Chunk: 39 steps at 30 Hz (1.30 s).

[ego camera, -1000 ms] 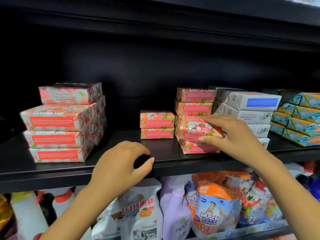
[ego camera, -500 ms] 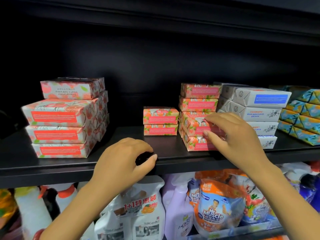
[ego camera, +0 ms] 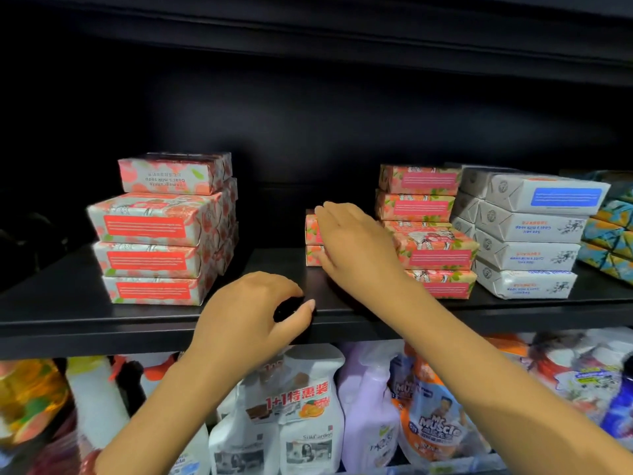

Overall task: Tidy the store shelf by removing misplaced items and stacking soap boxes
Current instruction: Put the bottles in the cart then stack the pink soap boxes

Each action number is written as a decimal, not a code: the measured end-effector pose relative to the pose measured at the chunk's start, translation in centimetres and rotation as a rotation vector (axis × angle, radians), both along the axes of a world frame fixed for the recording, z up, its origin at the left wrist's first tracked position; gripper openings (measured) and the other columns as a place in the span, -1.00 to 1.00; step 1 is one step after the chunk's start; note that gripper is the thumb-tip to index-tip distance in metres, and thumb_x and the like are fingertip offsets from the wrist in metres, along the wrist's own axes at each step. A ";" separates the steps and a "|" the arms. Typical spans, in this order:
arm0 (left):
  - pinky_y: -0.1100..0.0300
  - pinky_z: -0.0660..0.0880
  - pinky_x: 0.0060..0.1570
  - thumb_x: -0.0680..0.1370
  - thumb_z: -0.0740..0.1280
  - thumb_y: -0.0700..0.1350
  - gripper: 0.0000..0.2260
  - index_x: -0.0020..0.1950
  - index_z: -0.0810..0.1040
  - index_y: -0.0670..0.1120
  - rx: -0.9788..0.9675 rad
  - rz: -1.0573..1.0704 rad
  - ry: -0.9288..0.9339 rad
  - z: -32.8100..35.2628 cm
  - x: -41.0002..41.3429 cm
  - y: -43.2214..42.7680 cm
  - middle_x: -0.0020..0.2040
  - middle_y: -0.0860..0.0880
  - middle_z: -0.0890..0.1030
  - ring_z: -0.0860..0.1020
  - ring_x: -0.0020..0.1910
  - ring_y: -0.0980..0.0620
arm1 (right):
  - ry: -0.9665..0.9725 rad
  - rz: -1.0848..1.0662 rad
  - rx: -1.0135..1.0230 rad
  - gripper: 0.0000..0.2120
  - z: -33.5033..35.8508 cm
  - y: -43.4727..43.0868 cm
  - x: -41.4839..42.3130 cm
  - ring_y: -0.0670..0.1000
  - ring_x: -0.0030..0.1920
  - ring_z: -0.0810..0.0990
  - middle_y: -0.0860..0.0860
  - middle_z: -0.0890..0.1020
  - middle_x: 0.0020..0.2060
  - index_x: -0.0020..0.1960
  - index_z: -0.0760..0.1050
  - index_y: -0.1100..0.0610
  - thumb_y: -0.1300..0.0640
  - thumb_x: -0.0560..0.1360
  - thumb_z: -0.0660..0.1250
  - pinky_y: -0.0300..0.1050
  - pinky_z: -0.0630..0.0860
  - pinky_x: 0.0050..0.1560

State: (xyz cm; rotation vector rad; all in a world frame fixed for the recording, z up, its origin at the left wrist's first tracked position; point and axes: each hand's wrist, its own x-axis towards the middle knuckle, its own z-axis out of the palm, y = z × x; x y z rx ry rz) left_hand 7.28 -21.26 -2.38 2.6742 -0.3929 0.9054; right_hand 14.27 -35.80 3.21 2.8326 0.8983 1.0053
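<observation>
Soap boxes (ego camera: 311,232): your right hand (ego camera: 356,241) lies on small pair, fingers straight; grip both squarely, lift level. Left hand (ego camera: 253,313) curls round black object (ego camera: 285,308).

Along the pale front rail of the lower tier (ego camera: 455,469), a pair of white plastic spray bottles banded with a red "1+1" label (ego camera: 301,406) stands near the middle. A lilac plastic bottle (ego camera: 366,399) is just beside them, touching an orange and blue refill pouch marked "Mr Muscle" (ego camera: 438,419). A glossy yellow-orange packet (ego camera: 30,399) sits at the left end and a dark blue bottle (ego camera: 620,413) at the right end, both blurred. A black back panel (ego camera: 308,114) rises behind.
</observation>
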 end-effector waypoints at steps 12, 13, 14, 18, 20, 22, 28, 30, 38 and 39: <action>0.20 0.53 -0.29 0.42 0.15 0.22 -0.60 -0.13 0.68 0.02 -0.080 0.015 -0.017 -0.2 0.2 -0.4 -0.19 0.14 0.67 0.62 -0.17 0.11 | -0.051 -0.049 0.011 -0.61 -0.2 0.2 0.8 0.09 0.13 0.38 0.10 0.44 0.14 0.22 0.35 0.19 0.33 0.43 0.32 -0.17 0.24 -0.13; 0.21 0.53 -0.30 0.42 0.14 0.25 -0.59 -0.13 0.68 0.03 -0.078 0.028 -0.026 -0.2 0.3 -0.5 -0.19 0.14 0.67 0.62 -0.17 0.12 | -0.080 -0.005 0.039 -0.66 -0.4 0.0 0.7 0.10 0.09 0.42 0.12 0.48 0.08 0.17 0.40 0.20 0.33 0.41 0.34 -0.16 0.25 -0.17; 0.23 0.52 -0.28 0.42 0.13 0.28 -0.56 -0.11 0.68 0.05 -0.081 0.046 -0.025 -0.2 0.2 -0.5 -0.18 0.15 0.67 0.62 -0.15 0.13 | -0.096 0.044 0.073 -0.70 -0.6 -0.3 0.6 0.12 0.03 0.46 0.13 0.52 0.01 0.10 0.45 0.23 0.34 0.38 0.36 -0.14 0.27 -0.22; 0.33 0.46 -0.13 0.30 0.10 0.46 -0.41 0.01 0.65 0.11 -0.342 0.056 0.001 0.5 -0.4 -0.7 -0.09 0.24 0.65 0.57 -0.06 0.28 | -0.192 0.252 0.246 -0.65 -1.1 -1.8 -0.7 0.12 -0.03 0.52 0.12 0.60 -0.04 0.11 0.52 0.25 0.37 0.33 0.37 -0.08 0.46 -0.17; 0.42 0.45 -0.10 0.27 0.17 0.42 -0.45 -0.06 0.66 0.06 -0.679 -0.100 0.047 1.4 -0.4 -0.6 -0.17 0.22 0.67 0.59 -0.11 0.31 | -0.304 0.340 0.277 -0.65 -1.3 -2.4 -1.7 0.14 0.03 0.53 0.15 0.61 0.01 0.15 0.52 0.28 0.39 0.36 0.34 -0.07 0.47 -0.03; 0.31 0.51 -0.09 0.32 0.24 0.39 -0.51 -0.22 0.67 -0.01 -0.987 -0.253 0.123 2.5 -0.3 -0.6 -0.25 0.04 0.69 0.65 -0.20 0.17 | -0.463 0.419 0.270 -0.78 -1.4 -2.6 -2.8 0.16 0.04 0.57 0.19 0.62 0.00 0.11 0.56 0.32 0.36 0.47 0.29 -0.04 0.50 0.05; 0.09 0.59 -0.07 0.32 0.43 0.14 -0.77 -0.29 0.70 -0.02 -1.160 -0.348 0.290 4.1 -1.0 -1.6 -0.25 -0.12 0.69 0.68 -0.21 -0.04 | -0.616 0.484 0.223 -0.80 -2.2 -3.5 -3.6 0.14 0.06 0.59 0.18 0.65 0.00 0.07 0.60 0.31 0.22 0.56 0.29 0.01 0.54 0.08; 0.15 0.57 -0.15 0.32 0.47 0.02 -0.86 -0.38 0.67 -0.01 -1.179 -0.366 0.250 3.9 -1.0 -1.8 -0.33 -0.04 0.67 0.65 -0.29 0.04 | -0.547 0.503 0.204 -0.77 -2.1 -4.5 -3.7 0.13 0.11 0.56 0.17 0.63 0.05 0.10 0.59 0.30 0.17 0.52 0.36 0.04 0.51 0.10; 0.43 0.49 -0.18 0.40 0.49 0.02 -0.76 -0.01 0.62 -0.07 -1.005 -0.448 0.048 2.9 -1.1 -1.9 -0.09 0.09 0.69 0.64 -0.09 0.19 | 0.164 0.326 0.621 -0.25 0.9 -7.2 -5.9 -0.39 0.22 0.31 -0.27 0.36 0.25 0.43 0.29 0.02 -0.27 0.35 0.38 -0.59 0.17 0.20; 0.41 0.50 -0.14 0.42 0.47 0.04 -0.73 0.04 0.61 -0.05 -0.965 -0.480 0.044 2.9 -1.1 -1.9 -0.04 0.11 0.69 0.64 -0.04 0.18 | 0.257 0.335 0.645 -0.25 1.0 -7.5 -5.8 -0.43 0.19 0.34 -0.31 0.38 0.23 0.43 0.28 -0.04 -0.27 0.32 0.38 -0.57 0.23 0.17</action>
